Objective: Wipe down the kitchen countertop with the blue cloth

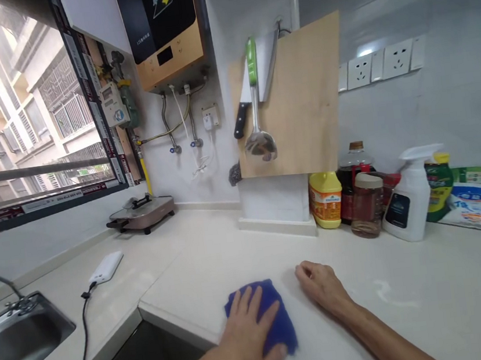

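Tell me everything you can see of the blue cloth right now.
The blue cloth is plain deep blue and looks like soft fabric. It lies spread roughly flat on the white countertop, close to the front edge, its outline uneven. The left hand is on it, palm down, fingers spread, hiding part of it.

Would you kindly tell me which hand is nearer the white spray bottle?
Right. The right hand lies left of the spray bottle, toward the camera; the left hand is farther left, on the cloth.

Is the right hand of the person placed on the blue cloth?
No, the left hand is spread on the blue cloth, while the right hand is curled to its right, apart from it.
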